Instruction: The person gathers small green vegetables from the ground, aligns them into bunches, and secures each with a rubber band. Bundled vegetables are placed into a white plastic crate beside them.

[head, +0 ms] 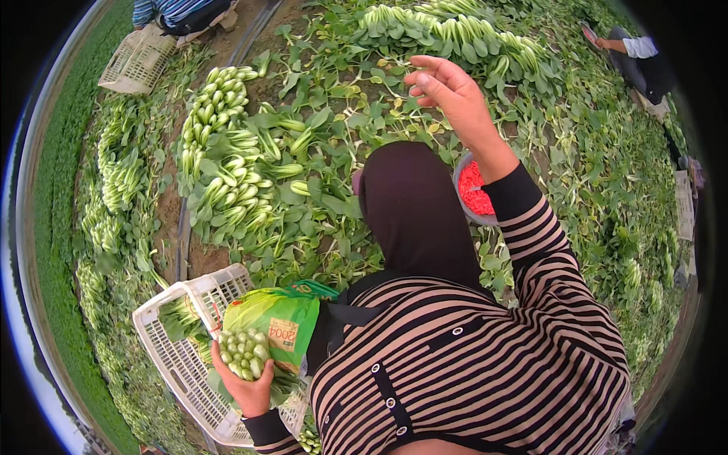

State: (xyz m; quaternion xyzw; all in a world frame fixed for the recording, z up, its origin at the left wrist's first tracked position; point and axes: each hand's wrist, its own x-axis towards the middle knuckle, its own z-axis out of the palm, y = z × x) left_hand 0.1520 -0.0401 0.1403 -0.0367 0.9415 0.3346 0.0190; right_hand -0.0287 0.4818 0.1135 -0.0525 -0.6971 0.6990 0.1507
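Note:
My left hand (247,381) is wrapped around a bunch of green leafy vegetables, probably bok choy (244,354), whose pale stem ends face up. It holds the bunch over a white plastic crate (170,364), beside a green printed plastic bag (273,318). More bunches (185,318) lie inside the crate. My right hand (441,88) is raised over the leaf-strewn ground with its fingers apart and slightly curled, and nothing shows in it. Below its wrist stands a round tub of small red pieces (475,190), partly hidden by my forearm.
Piles of cut bok choy lie at the left (213,114) and in a row farther ahead (455,34). A dark hose (182,239) runs along the soil. One person (182,11) is beside another crate (136,60) at top left; another person (640,62) crouches at top right.

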